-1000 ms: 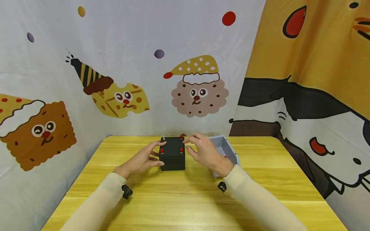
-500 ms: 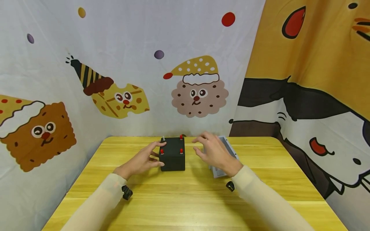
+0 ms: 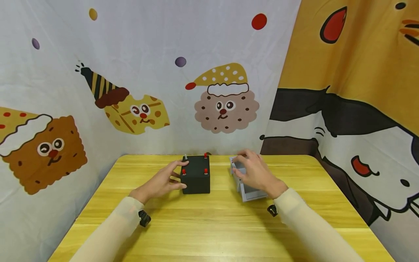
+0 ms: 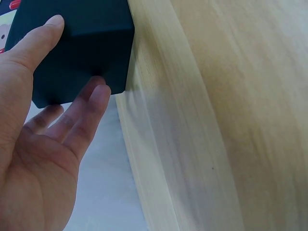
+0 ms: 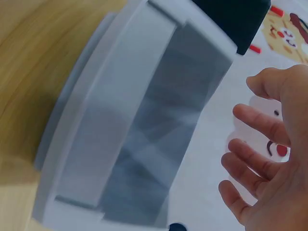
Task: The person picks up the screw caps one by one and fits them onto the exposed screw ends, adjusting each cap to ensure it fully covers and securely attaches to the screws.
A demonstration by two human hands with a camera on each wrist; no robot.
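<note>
A black box point(image 3: 195, 182) stands near the back of the table, with red-capped switches point(image 3: 205, 171) at three top corners and a bare metal one point(image 3: 185, 157) at the back left. My left hand point(image 3: 159, 183) rests against its left side, fingers and thumb spread on the box point(image 4: 86, 53), as the left wrist view also shows. Over the grey bin point(image 3: 247, 194) hovers my right hand point(image 3: 256, 173), empty, its fingers loosely bent. In the right wrist view that hand point(image 5: 269, 144) is beside the bin point(image 5: 96, 125), not touching it.
The wooden table point(image 3: 196, 233) ends at a printed cloth point(image 3: 147, 72) hanging behind it and on both sides. The bin stands to the right of the black box, with a strip of table between them.
My right hand has left the black box's right side and moved right, over the grey bin. The left hand and the box have stayed in place.
</note>
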